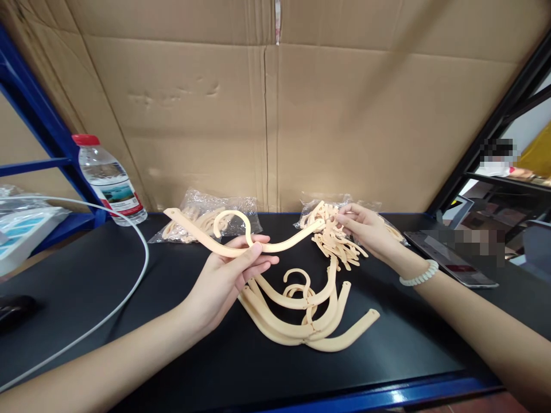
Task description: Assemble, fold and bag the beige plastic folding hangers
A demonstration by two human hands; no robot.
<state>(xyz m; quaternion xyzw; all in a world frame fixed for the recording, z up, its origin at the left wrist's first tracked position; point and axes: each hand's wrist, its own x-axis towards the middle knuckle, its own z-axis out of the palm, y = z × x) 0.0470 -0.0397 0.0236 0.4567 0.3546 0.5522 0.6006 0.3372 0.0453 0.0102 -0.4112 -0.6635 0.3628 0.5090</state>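
Observation:
My left hand (235,267) is closed around the middle of a beige plastic clothes hanger (293,244), near the base of its curved hook. The hanger is held above the table, its two arms spreading left and right. My right hand (365,226) is at the hanger's right end, fingers pinched on a small beige plastic piece (332,226). Beneath and behind that hand lies a loose pile of small beige pieces (342,249). Below my hands, several more beige hangers (284,327) lie stacked on the black table (185,367).
Clear plastic bags of beige parts (198,221) lie at the back against a cardboard wall (193,126). A water bottle (114,183) stands back left, near a white cable (144,258). A phone or tablet (451,261) lies right. A dark mouse-like object (15,312) sits at far left.

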